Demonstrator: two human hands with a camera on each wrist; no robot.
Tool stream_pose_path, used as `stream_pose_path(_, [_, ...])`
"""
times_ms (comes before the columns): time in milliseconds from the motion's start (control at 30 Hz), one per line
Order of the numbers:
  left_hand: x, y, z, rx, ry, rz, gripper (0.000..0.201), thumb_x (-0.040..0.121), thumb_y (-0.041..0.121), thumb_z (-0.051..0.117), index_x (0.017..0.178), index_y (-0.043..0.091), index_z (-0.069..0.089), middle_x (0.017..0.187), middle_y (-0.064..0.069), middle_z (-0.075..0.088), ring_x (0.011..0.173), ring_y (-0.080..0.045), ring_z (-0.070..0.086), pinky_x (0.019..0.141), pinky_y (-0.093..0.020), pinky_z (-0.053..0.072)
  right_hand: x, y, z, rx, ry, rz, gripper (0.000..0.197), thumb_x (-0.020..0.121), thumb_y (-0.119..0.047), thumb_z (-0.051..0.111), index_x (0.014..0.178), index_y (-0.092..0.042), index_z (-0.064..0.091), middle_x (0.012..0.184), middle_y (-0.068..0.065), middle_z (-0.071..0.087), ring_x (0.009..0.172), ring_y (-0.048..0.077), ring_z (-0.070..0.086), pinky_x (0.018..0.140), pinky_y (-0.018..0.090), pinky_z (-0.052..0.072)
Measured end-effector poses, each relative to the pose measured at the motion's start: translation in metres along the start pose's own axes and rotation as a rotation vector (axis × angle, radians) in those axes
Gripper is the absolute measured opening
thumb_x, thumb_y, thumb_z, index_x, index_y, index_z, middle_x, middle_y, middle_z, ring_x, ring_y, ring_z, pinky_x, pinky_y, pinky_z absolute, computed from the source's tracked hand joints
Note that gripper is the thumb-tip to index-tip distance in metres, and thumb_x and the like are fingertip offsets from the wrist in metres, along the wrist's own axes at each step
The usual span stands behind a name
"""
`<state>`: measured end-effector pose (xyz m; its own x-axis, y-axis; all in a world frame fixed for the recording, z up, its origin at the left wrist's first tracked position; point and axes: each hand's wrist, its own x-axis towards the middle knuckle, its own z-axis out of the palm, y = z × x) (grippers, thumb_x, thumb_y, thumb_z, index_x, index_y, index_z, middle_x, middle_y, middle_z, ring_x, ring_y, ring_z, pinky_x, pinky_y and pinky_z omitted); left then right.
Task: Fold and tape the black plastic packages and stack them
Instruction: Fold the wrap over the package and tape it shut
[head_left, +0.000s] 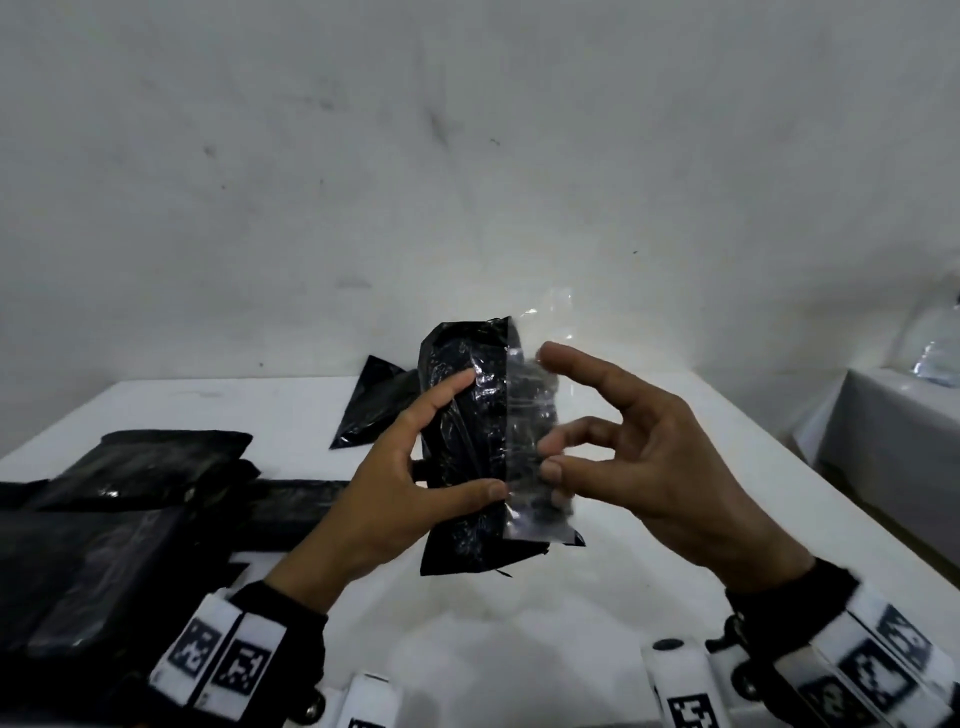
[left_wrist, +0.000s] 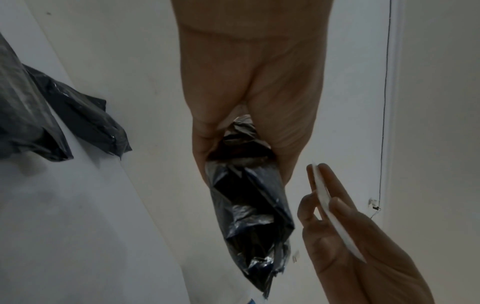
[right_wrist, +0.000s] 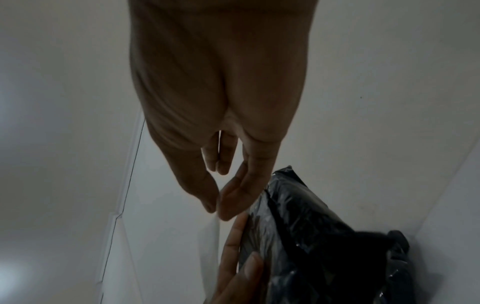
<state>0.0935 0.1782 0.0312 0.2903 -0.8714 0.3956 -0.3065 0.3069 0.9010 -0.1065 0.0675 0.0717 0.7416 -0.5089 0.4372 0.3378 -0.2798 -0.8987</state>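
Observation:
My left hand (head_left: 480, 434) holds a folded black plastic package (head_left: 467, 415) upright above the white table (head_left: 519, 634), thumb on its near side and fingers behind. A strip of clear tape (head_left: 530, 415) sticks to the package's front and hangs off to the right. There my right hand (head_left: 550, 457) pinches its free part between thumb and curled fingers, index finger raised. In the left wrist view the package (left_wrist: 249, 205) runs down from my left hand (left_wrist: 241, 148), and the tape (left_wrist: 335, 222) shows edge-on between the right fingers (left_wrist: 309, 207). The right wrist view shows my right hand (right_wrist: 218, 205) beside the package (right_wrist: 311, 236).
Several flat black packages (head_left: 156, 467) lie piled at the table's left. One loose black bag (head_left: 374, 410) lies at the back near the wall. A second covered table (head_left: 893, 431) stands at the far right. White marker blocks (head_left: 675, 675) sit along the near edge.

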Motion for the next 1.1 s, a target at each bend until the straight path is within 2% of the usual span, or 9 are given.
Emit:
stream_pose_path(67, [-0.006,0.001,-0.006,0.002,0.001,-0.001,0.089,0.068,0.021,0.092,0.140,0.053,0.050,0.143,0.020,0.055,0.133,-0.016,0.056,0.106,-0.044,0.051,0.001,0.002,0.008,-0.034,-0.009,-0.008,0.079,0.075,0.022,0.073,0.135,-0.027,0.060,0.125,-0.006,0.066,0.087,0.021,0.064,0.065,0.033,0.058])
stream_pose_path(133, [-0.012,0.003,-0.012,-0.009,0.006,-0.005,0.090,0.067,0.019,0.092,0.140,0.052,0.051,0.142,0.016,0.057,0.131,-0.018,0.058,0.103,-0.043,0.053,0.002,0.004,0.014,-0.073,-0.025,-0.012,0.080,0.076,0.021,0.073,0.135,-0.030,0.060,0.124,-0.003,0.065,0.087,0.018,0.064,0.067,0.034,0.059])
stream_pose_path(267, [-0.018,0.008,-0.022,-0.006,0.027,0.010,0.090,0.066,0.019,0.091,0.139,0.052,0.052,0.139,0.016,0.059,0.128,-0.017,0.060,0.101,-0.041,0.055,0.004,0.004,0.021,-0.133,-0.055,-0.029,0.080,0.077,0.020,0.073,0.137,-0.032,0.058,0.130,-0.002,0.061,0.088,0.019,0.064,0.069,0.043,0.061])
stream_pose_path(367, [-0.022,0.010,-0.026,-0.026,0.020,0.016,0.090,0.067,0.017,0.091,0.141,0.049,0.051,0.142,0.015,0.057,0.130,-0.018,0.059,0.102,-0.042,0.054,0.005,0.003,0.023,-0.183,-0.072,-0.054,0.081,0.078,0.019,0.073,0.138,-0.032,0.057,0.136,-0.005,0.058,0.089,0.016,0.063,0.066,0.054,0.060])
stream_pose_path(433, [-0.023,0.012,-0.026,-0.039,0.013,0.021,0.090,0.068,0.015,0.090,0.141,0.048,0.051,0.143,0.014,0.057,0.130,-0.019,0.059,0.101,-0.041,0.055,0.005,0.003,0.024,-0.214,-0.081,-0.063,0.081,0.077,0.018,0.074,0.139,-0.032,0.056,0.139,-0.009,0.056,0.090,0.014,0.063,0.066,0.055,0.059])
stream_pose_path(567, [-0.024,0.014,-0.025,-0.063,0.005,0.033,0.090,0.068,0.012,0.090,0.142,0.047,0.051,0.143,0.015,0.057,0.130,-0.019,0.059,0.101,-0.040,0.055,0.004,0.004,0.023,-0.246,-0.086,-0.069,0.083,0.077,0.019,0.073,0.139,-0.033,0.055,0.141,-0.018,0.052,0.091,0.015,0.062,0.065,0.044,0.060])
stream_pose_path(767, [-0.024,0.015,-0.023,-0.075,-0.002,0.047,0.091,0.069,0.008,0.089,0.143,0.044,0.051,0.143,0.013,0.057,0.129,-0.018,0.060,0.101,-0.040,0.055,0.003,0.009,0.021,-0.322,-0.069,-0.089,0.084,0.078,0.017,0.073,0.140,-0.037,0.054,0.139,-0.018,0.052,0.095,0.019,0.061,0.064,0.049,0.061])
stream_pose_path(933, [-0.024,0.016,-0.022,-0.078,-0.009,0.045,0.091,0.069,0.010,0.090,0.144,0.043,0.050,0.143,0.011,0.058,0.128,-0.020,0.061,0.100,-0.043,0.055,0.001,0.011,0.021,-0.380,-0.069,-0.112,0.085,0.079,0.016,0.071,0.142,-0.038,0.052,0.140,-0.018,0.050,0.096,0.018,0.059,0.061,0.031,0.058])
stream_pose_path(1100, [-0.023,0.017,-0.021,-0.106,-0.007,0.045,0.091,0.068,0.007,0.089,0.143,0.041,0.051,0.142,0.011,0.059,0.126,-0.020,0.063,0.098,-0.042,0.057,-0.001,0.010,0.023,-0.490,-0.065,-0.164,0.084,0.080,0.012,0.072,0.144,-0.037,0.049,0.142,-0.025,0.047,0.100,0.019,0.058,0.063,0.030,0.059])
